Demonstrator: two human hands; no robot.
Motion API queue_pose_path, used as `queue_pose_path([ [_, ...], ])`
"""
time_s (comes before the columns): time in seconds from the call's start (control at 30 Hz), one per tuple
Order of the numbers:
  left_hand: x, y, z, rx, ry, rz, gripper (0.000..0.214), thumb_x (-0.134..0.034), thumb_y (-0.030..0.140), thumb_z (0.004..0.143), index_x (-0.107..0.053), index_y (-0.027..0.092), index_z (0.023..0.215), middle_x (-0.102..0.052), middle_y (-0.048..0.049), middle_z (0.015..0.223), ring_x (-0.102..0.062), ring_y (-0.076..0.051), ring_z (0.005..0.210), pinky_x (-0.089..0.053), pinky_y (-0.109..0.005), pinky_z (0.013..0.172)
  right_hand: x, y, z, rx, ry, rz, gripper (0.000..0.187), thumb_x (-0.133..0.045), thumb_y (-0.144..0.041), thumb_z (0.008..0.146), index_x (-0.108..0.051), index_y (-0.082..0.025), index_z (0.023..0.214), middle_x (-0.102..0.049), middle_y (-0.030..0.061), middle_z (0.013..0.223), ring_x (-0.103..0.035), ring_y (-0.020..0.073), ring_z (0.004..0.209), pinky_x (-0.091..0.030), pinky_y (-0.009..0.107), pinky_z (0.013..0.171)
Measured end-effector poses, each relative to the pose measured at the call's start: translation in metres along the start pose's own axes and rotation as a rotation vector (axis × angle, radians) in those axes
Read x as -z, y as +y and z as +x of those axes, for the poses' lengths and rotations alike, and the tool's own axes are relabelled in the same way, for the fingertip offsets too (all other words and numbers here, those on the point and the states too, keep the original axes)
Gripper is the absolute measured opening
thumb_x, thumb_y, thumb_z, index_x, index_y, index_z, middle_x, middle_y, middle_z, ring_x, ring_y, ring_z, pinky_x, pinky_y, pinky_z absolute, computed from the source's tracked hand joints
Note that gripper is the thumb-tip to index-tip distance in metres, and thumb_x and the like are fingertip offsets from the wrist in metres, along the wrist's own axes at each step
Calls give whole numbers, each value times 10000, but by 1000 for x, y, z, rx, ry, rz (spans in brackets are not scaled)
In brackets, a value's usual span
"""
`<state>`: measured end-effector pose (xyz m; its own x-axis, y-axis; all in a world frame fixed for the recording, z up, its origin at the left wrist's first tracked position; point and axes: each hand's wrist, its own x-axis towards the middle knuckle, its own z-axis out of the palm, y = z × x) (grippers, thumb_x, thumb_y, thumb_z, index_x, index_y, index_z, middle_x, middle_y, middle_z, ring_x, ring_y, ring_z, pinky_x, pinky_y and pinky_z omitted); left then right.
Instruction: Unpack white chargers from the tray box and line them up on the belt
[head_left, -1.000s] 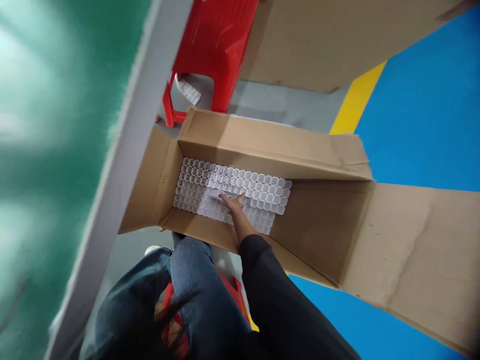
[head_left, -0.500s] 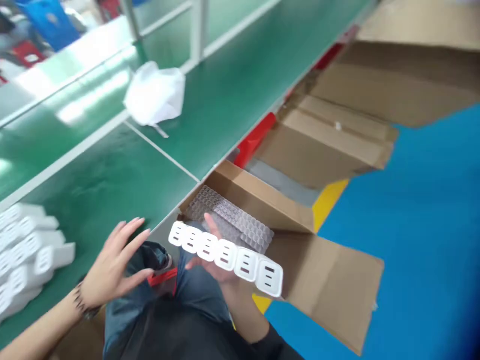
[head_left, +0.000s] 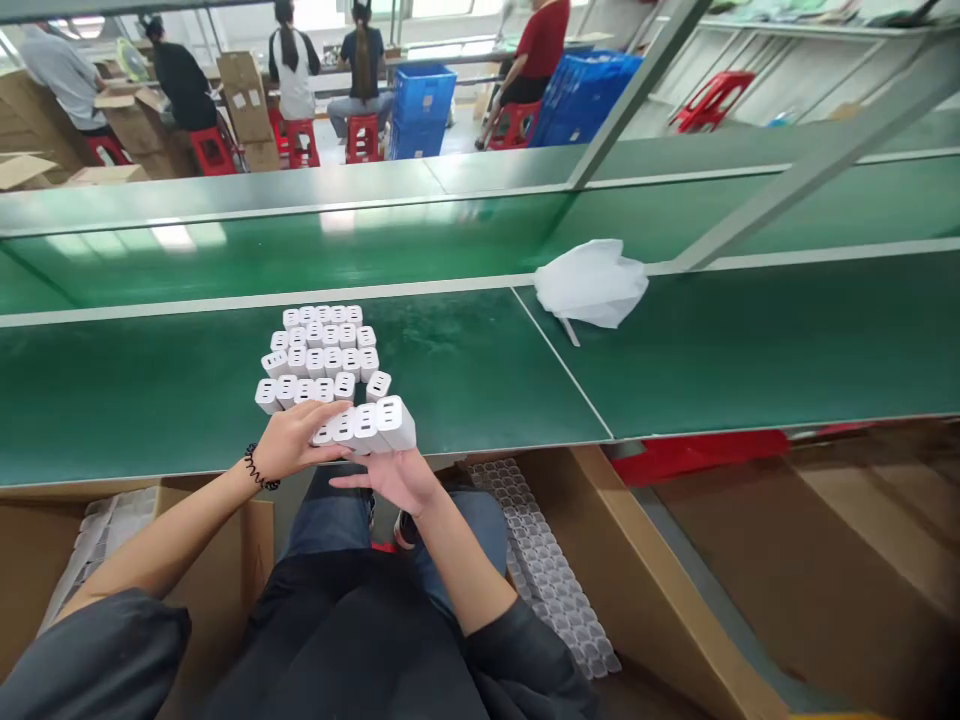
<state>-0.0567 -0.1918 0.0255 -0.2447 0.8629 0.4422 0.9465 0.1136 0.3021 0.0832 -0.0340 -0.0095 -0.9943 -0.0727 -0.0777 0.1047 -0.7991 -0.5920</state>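
Held the row (head_left: 367, 428) over the near edge of the bench (head_left: 480, 400), long axis left to right, just short of the blocks (head_left: 322, 362), with left hand (head_left: 300, 437) closed over its left end and right hand (head_left: 401, 482) beneath its right, grip too hidden to tell.

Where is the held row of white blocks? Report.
In the head view, the row is left of centre, between the left hand and right hand, by the near edge of the green table, in front of the other white blocks.
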Motion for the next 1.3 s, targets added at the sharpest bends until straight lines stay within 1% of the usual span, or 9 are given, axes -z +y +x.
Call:
queue_pose_path([
  [0.17,21,-28,-18,96,-34,125,562,-481,648,911,-581,227,1269,-714,-60,1013,-676,-164,841,-489,-228,638,-4,0,26,29,227,-178,440,-723,-457,815,-622,-301,1213,-613,64,1292,-583,291,1138,-589,561,821],
  [0.37,26,-43,-21,-2,-120,314,468,-488,578,939,-611,228,1224,-700,-45,915,-647,-164,773,-401,-241,542,4,-3,32,124,444,-409,317,-726,-448,807,-709,-257,1060,-629,53,1228,-575,281,1136,-626,454,797],
  [0.6,17,-49,-18,-62,-60,354,482,-532,547,925,-581,244,1296,-685,-92,1055,-627,-220,902,-460,-326,704,7,4,37,199,558,-531,318,-714,-461,793,-728,-243,1023,-681,35,1095,-623,264,1058,-588,460,874],
  [0.77,20,-46,-27,-158,164,353,577,-604,601,856,-565,272,1329,-691,-85,1115,-611,-274,1065,-429,-420,930,11,10,27,392,661,-727,323,-662,-446,833,-727,-242,1075,-689,48,1151,-596,289,1134,-493,472,1002],
  [0.83,21,-41,-32,-285,165,348,580,-605,612,850,-574,271,1318,-688,-73,1169,-587,-275,1136,-389,-436,1023,11,8,19,437,674,-759,327,-653,-423,849,-710,-259,1126,-685,45,1162,-601,281,1126,-475,469,1023],
  [0.93,19,-34,-33,-432,-20,335,520,-597,544,883,-556,286,1333,-575,-54,1385,-485,-286,1303,-281,-479,1149,11,1,6,423,641,-746,445,-672,-388,849,-612,-297,1281,-660,43,1174,-620,255,1054,-532,459,953],
  [1.03,16,-31,-24,-450,-172,310,489,-604,428,904,-519,289,1365,-474,-49,1483,-386,-295,1401,-225,-540,1187,10,-7,-3,345,535,-713,535,-702,-378,830,-547,-312,1338,-610,53,1267,-623,247,1030,-553,458,923],
  [1.2,13,-32,-8,-532,-147,320,376,-560,283,956,-542,268,1331,-574,-33,1388,-449,-218,1372,-241,-504,1211,9,-11,-10,255,402,-642,639,-778,-324,739,-511,-320,1320,-515,61,1393,-645,249,1008,-514,468,968],
  [1.3,11,-29,-2,-564,-133,354,347,-530,341,976,-553,235,1306,-600,-43,1355,-478,-210,1347,-270,-495,1206,12,-5,-8,282,419,-681,627,-784,-331,739,-476,-319,1286,-565,51,1287,-643,243,1018,-520,415,932],
])
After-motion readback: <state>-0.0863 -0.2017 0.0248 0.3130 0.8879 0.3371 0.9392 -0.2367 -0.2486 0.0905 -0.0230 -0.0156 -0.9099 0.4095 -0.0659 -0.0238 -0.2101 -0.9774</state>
